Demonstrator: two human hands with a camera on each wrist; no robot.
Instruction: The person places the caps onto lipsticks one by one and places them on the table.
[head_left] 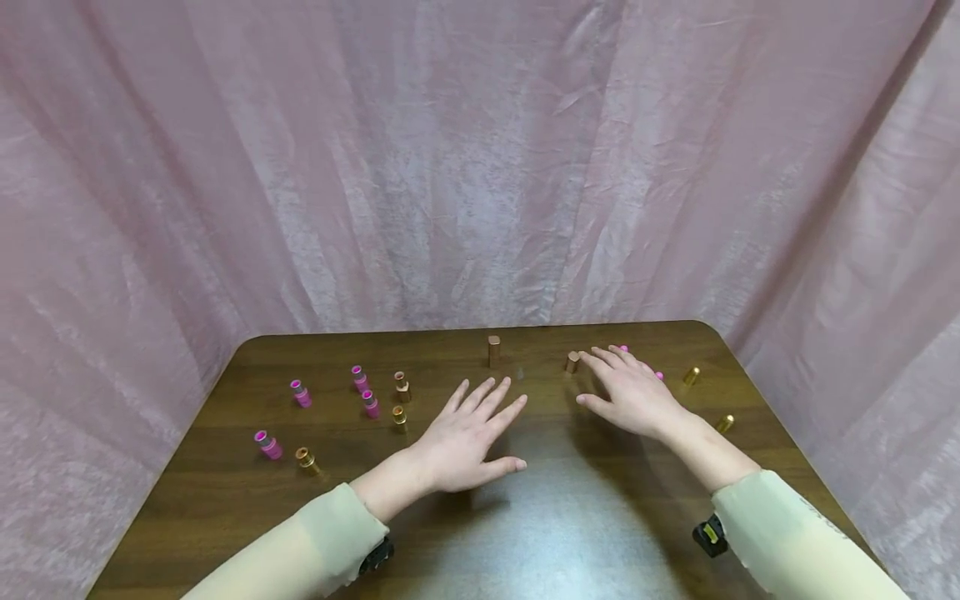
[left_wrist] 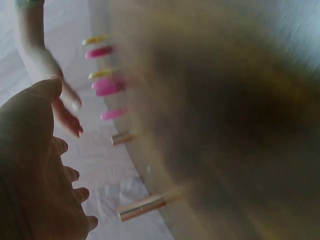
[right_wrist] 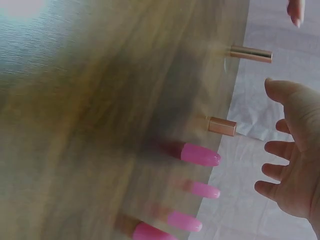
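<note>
My left hand (head_left: 468, 437) hovers palm down over the middle of the table, fingers spread and holding nothing. Just beyond its fingertips stands a tall rose-gold lipstick tube (head_left: 493, 351). The right hand (head_left: 636, 395) also hovers with its fingers spread and nothing in them. By its fingertips stands a short rose-gold cap (head_left: 572, 362). Several pink caps (right_wrist: 201, 154) stand near that hand, mostly hidden under it in the head view. Two gold caps, one farther back (head_left: 692, 376) and one nearer (head_left: 724, 423), stand to its right.
Left of the hands stand uncapped tubes: several pink ones (head_left: 301, 393), two gold ones (head_left: 307, 460) and a rose-gold one (head_left: 402, 387). The brown wooden table (head_left: 225, 500) has rounded far corners. A pink curtain (head_left: 480, 167) hangs behind it and along both sides.
</note>
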